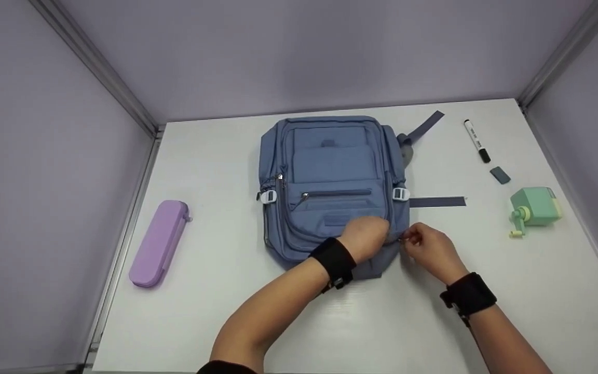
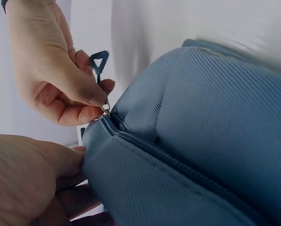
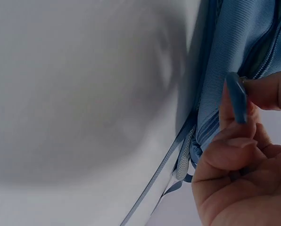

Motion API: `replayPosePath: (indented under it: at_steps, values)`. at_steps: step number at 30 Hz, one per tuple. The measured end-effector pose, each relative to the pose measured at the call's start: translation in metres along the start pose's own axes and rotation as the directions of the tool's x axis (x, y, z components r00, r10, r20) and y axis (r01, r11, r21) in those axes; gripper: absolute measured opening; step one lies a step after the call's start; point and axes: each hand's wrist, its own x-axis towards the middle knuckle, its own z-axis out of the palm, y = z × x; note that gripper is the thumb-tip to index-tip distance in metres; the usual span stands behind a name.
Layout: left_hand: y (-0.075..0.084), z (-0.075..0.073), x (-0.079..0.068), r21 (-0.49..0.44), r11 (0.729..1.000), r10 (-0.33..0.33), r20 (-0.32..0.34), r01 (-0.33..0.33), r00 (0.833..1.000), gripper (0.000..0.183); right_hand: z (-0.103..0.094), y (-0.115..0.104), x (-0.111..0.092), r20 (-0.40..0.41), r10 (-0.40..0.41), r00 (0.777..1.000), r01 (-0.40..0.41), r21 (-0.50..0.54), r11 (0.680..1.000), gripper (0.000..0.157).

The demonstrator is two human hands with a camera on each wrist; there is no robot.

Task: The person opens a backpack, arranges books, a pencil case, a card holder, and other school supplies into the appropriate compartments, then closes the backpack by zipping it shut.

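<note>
A blue backpack [image 1: 333,161] lies front up on the table, its straps out to the right. My right hand [image 1: 432,254] is at its lower right side and pinches a zipper pull [image 2: 100,63] with a triangular loop, between thumb and fingers. In the right wrist view the pull's blue end [image 3: 238,99] shows beside the fingers. The zipper line [image 2: 178,165] runs away from the slider, with a gap in the fabric near it. My left hand [image 1: 366,236] reaches over the lower front and grips the fabric edge next to the slider; its fingertips are partly hidden behind the cloth.
A purple pencil case [image 1: 159,244] lies at the left of the white table [image 1: 216,166]. On the right are a marker [image 1: 476,140], a dark eraser [image 1: 500,175] and a green crank pencil sharpener [image 1: 535,206]. A loose strap [image 1: 439,201] extends right from the backpack. Walls border the table.
</note>
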Motion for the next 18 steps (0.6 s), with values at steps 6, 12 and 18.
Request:
replayPosePath:
  at_steps: [6, 12, 18]
  values:
    - [-0.001, 0.002, 0.001, -0.013, 1.0, 0.013, 0.001, -0.012, 1.0, 0.009, -0.001, -0.005, -0.002, -0.031, -0.014, 0.999, 0.013, -0.056, 0.998, 0.013]
    - [0.0, 0.002, 0.003, -0.016, 1.0, 0.006, 0.025, -0.006, 1.0, 0.011, -0.005, -0.006, -0.01, -0.062, -0.057, 0.996, 0.05, -0.097, 0.994, 0.009]
    - [-0.001, 0.001, 0.005, -0.034, 0.999, 0.009, 0.039, -0.008, 0.999, 0.02, -0.005, -0.019, -0.016, -0.031, -0.118, 0.992, 0.114, -0.117, 0.987, 0.008]
